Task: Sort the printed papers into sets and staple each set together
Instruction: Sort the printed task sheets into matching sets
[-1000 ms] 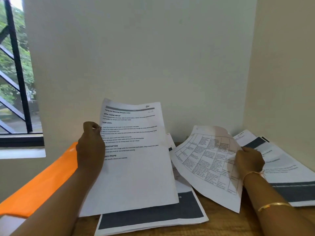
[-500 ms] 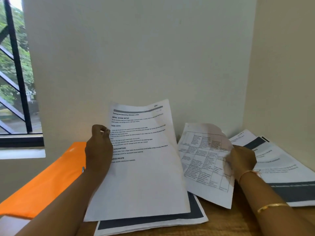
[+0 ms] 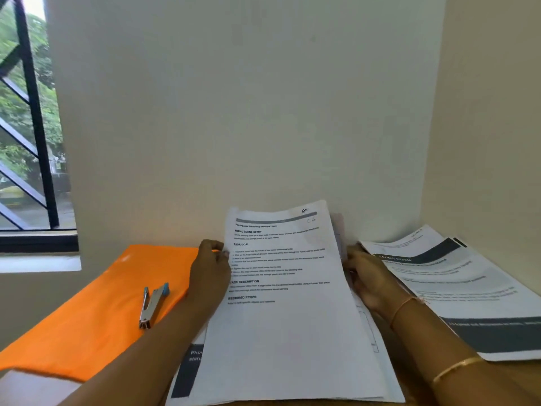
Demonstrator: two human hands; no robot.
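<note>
A printed text sheet [image 3: 287, 303] with headings stands tilted up in front of me. My left hand [image 3: 209, 269] pinches its left edge. At the right edge my right hand [image 3: 367, 276] grips a table sheet [image 3: 339, 230] tucked directly behind the text sheet, only a sliver showing. Under them lies a page with a dark band [image 3: 187, 370]. A silver stapler [image 3: 152, 304] with a blue tip lies on the orange folder [image 3: 96, 317], left of my left forearm.
A second pile of printed papers [image 3: 468, 291] with dark bands lies at the right, against the side wall. A wall stands close behind the wooden desk [image 3: 506, 385]. A barred window [image 3: 26, 127] is at the left.
My right hand has brought the table sheet left and tucked it behind the text sheet. The view has shifted, and the stapler on the orange folder has come into sight.
</note>
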